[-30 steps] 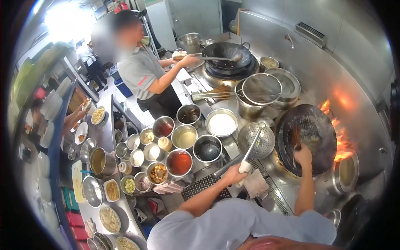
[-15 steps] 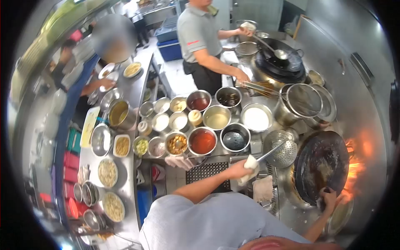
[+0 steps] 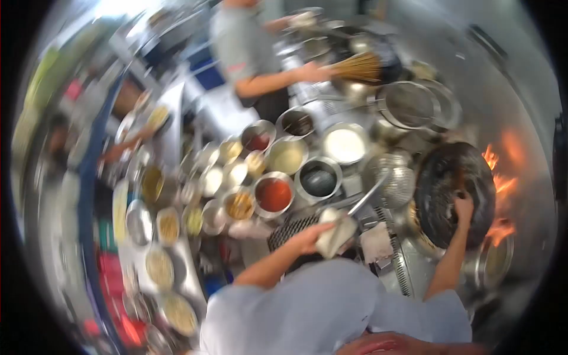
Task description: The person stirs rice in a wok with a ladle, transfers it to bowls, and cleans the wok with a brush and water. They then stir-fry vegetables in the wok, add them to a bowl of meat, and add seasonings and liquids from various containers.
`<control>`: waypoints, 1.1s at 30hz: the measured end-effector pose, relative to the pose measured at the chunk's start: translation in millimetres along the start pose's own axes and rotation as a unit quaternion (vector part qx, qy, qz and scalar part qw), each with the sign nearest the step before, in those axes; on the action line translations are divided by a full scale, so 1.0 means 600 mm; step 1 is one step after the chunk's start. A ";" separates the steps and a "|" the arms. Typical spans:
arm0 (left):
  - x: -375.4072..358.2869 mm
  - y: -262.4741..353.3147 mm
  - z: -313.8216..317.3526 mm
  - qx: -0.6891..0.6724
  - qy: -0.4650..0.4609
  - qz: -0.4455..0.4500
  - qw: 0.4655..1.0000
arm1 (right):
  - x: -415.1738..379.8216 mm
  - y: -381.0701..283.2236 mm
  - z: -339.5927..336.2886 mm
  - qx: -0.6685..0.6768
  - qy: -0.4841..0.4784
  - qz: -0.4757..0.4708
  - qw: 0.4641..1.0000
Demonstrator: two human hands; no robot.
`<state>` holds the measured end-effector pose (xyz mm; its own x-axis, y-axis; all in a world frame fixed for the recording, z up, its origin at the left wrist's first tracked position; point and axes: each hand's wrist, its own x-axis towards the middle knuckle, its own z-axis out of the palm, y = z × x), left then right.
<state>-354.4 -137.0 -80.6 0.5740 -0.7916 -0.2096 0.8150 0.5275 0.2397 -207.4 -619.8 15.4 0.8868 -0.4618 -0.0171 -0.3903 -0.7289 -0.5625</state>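
Observation:
My left hand [image 3: 310, 236] is closed round the white cloth-wrapped handle of a long-handled metal ladle [image 3: 370, 194]. Its far end overlaps a perforated strainer [image 3: 397, 184], so the bowl is hard to make out. My right hand [image 3: 464, 207] is closed inside a large dark wok [image 3: 435, 201], on a dark brown, brush-like thing [image 3: 459, 177] that touches or nearly touches the wok's inner surface. Blur hides its exact shape. Flames [image 3: 503, 186] rise along the wok's right edge. A folded cloth [image 3: 377, 242] lies between my two arms.
Metal pots of sauces, among them red sauce [image 3: 274, 194] and white liquid [image 3: 345, 145], stand ahead and left. Beyond them a co-worker's hand [image 3: 313, 72] holds a bamboo brush [image 3: 358, 67]. Plates of food [image 3: 160, 267] line the left counter. A wire strainer [image 3: 408, 105] sits beyond the wok.
The view has shifted and blurred. My right hand has moved from the wok's near edge to its middle. My left hand still grips the ladle. The co-worker's bamboo brush is raised.

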 end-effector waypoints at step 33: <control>0.052 0.059 0.084 0.308 0.241 0.057 0.919 | -0.032 0.076 -0.155 -0.117 -0.080 0.110 0.984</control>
<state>-311.8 -158.7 -31.1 0.7428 -0.4347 -0.5093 0.6328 0.2072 0.7461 -265.1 -691.3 67.0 0.7954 -0.5487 -0.2576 -0.6061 -0.7256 -0.3258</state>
